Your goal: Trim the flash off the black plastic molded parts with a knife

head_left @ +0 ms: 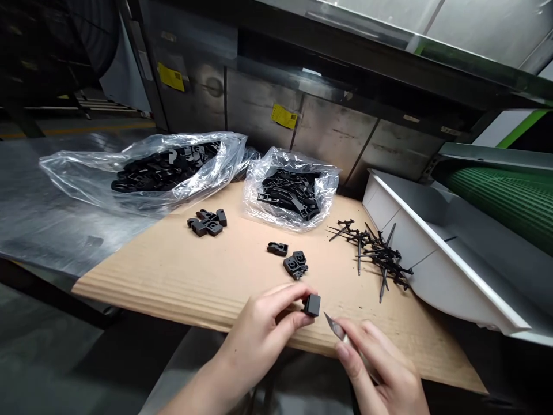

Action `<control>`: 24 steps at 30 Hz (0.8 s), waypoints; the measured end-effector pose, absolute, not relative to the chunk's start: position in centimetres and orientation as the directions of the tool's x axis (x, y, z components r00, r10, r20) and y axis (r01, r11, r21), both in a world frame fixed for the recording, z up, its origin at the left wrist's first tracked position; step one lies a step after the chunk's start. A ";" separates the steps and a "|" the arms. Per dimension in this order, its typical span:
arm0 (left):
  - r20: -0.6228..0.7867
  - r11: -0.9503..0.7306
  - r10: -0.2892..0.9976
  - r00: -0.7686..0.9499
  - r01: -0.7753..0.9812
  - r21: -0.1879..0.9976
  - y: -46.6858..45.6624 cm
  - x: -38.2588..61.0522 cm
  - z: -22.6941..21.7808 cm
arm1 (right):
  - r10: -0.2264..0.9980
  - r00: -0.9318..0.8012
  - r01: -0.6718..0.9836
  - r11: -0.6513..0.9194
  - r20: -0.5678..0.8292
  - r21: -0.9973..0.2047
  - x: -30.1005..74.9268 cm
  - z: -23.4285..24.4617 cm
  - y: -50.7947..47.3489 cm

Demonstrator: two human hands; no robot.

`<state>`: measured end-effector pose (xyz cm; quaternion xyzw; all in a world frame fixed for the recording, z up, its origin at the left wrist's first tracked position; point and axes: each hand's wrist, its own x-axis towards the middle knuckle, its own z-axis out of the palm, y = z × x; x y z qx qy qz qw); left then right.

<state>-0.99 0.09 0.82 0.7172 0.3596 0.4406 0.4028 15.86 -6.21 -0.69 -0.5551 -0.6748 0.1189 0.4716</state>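
Note:
Between the thumb and forefinger of my left hand (272, 323) is a small black plastic part (312, 305), held above the front edge of the cardboard. My right hand (380, 369) grips a craft knife (336, 329); its pointed blade tip sits just right of the part, apart from it. Several similar black parts (296, 265) lie on the cardboard just beyond my hands. A second small group of black parts (207, 222) is farther left. The palm side of both hands is hidden.
Two clear plastic bags of black parts stand behind, the left bag (142, 167) and the middle bag (289, 190). Thin black plastic sprues (380, 253) are heaped at right, beside a white tray (432, 248). The cardboard sheet (173, 271) covers the worktop; a green roller (510, 190) is at far right.

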 end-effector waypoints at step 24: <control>0.673 -0.751 0.660 0.333 0.288 0.594 -0.2 -0.9 -1.0 | 0.875 -0.013 0.741 0.333 0.483 -0.583 17.9 0.4 -5.6</control>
